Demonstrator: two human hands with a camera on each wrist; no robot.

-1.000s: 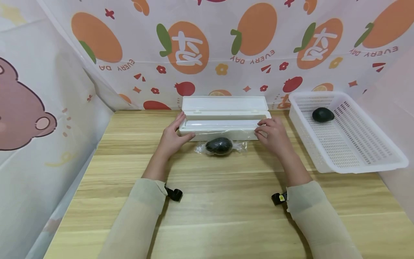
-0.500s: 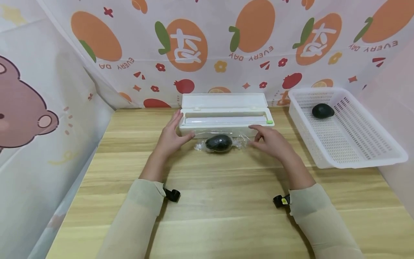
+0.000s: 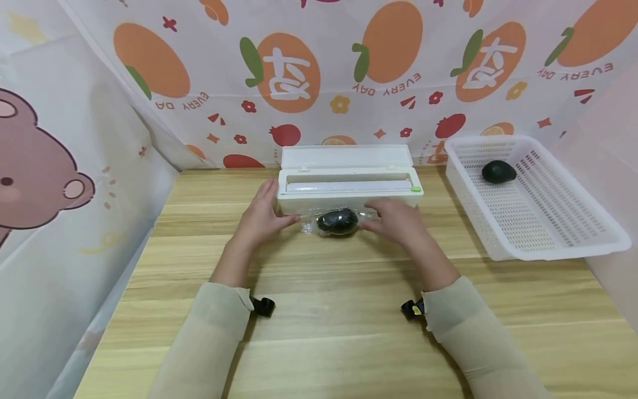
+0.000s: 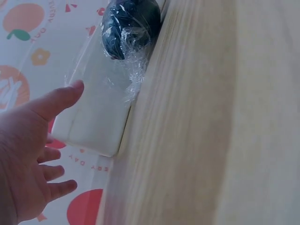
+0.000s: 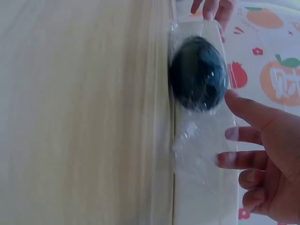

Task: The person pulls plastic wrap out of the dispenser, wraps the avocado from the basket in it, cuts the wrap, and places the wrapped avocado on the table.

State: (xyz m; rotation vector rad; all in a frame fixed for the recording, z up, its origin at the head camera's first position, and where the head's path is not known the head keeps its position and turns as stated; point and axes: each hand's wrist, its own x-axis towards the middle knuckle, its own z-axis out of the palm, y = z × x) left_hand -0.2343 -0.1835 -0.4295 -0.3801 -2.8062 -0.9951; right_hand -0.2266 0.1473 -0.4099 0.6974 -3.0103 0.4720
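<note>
Dark oval film-wrapped avocado [image 3: 338, 221] lies near table far edge, long axis left-right, against white plastic dispenser box [image 3: 349, 191]. Right hand [image 3: 397, 220] nearer, fingers relaxed at loose film end, nothing gripped. Left hand [image 3: 260, 217] spread, thumb near opposite end.

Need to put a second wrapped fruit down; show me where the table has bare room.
Bare wood lies on the table between the sleeves and left of the left hand. Crowded: both hands, right hand, flank the wrapped avocado against the cling-film dispenser. The basket has room.
</note>
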